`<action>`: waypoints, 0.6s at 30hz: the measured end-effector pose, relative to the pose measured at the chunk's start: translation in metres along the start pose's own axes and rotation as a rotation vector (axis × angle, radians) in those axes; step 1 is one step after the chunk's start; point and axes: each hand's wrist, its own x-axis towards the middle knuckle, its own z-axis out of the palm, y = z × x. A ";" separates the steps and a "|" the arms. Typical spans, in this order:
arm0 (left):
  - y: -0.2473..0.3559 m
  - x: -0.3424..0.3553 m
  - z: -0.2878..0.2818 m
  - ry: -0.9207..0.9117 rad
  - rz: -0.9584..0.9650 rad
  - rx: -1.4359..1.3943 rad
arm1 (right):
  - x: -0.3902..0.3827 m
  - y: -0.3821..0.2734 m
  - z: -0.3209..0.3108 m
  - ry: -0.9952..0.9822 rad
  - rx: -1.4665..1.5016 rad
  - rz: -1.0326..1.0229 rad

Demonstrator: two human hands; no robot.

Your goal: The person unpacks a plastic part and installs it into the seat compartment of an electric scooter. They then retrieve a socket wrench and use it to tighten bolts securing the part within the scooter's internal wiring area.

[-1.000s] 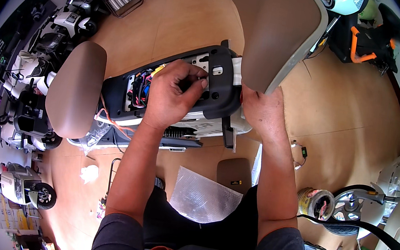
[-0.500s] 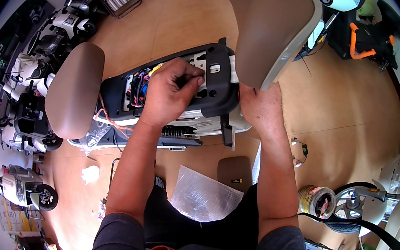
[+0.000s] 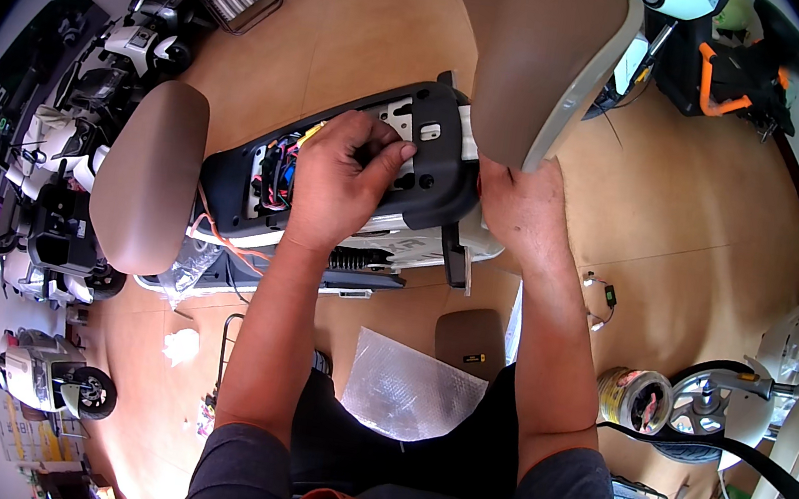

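In front of me stands an electric scooter with its black rear frame cover [image 3: 440, 174] exposed. My left hand [image 3: 343, 177] is over the metal plate [image 3: 397, 118] in that cover, thumb and fingers curled together; whatever they pinch is hidden. Bundled coloured wires [image 3: 278, 173] lie in the opening left of that hand. My right hand [image 3: 521, 205] is at the tail end of the scooter, below the lower edge of a large brown panel [image 3: 546, 57]. Its fingers are out of sight behind the tail. A brown padded seat [image 3: 152, 177] rises at the scooter's left.
An orange cable [image 3: 220, 236] hangs by the brown seat. Bubble wrap [image 3: 412, 387] and a brown pad [image 3: 468, 339] lie between me and the scooter. A round tub [image 3: 637, 400] stands at right, near a wheel [image 3: 696, 410]. More scooters [image 3: 49, 385] line the left wall.
My left hand has shifted very slightly, its thumb a little further right and up over the plate. The right hand stays at the tail, almost still.
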 end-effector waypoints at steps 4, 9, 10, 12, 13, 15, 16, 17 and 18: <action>-0.005 0.000 -0.004 -0.056 0.082 -0.018 | 0.000 -0.002 0.001 0.019 -0.015 -0.031; 0.006 0.000 -0.002 -0.021 -0.023 0.053 | -0.002 -0.001 -0.001 0.032 -0.014 -0.035; 0.009 0.000 0.000 -0.011 -0.105 0.031 | -0.002 -0.001 -0.002 0.031 -0.007 -0.021; 0.005 -0.001 -0.001 -0.010 -0.015 0.083 | -0.001 -0.002 0.000 0.036 0.003 -0.034; 0.002 -0.001 -0.001 -0.010 0.030 0.109 | -0.001 -0.001 0.001 0.043 -0.001 -0.059; -0.004 -0.001 -0.002 -0.013 0.106 0.076 | -0.001 0.002 0.004 0.047 0.004 -0.064; -0.005 -0.002 -0.003 -0.013 0.144 0.061 | -0.002 0.004 0.005 0.043 0.015 -0.044; -0.002 -0.001 -0.003 -0.024 0.124 0.070 | -0.002 0.005 0.005 0.038 0.028 -0.023; 0.005 0.000 -0.004 -0.035 0.103 0.080 | -0.001 0.006 0.004 0.034 0.041 -0.001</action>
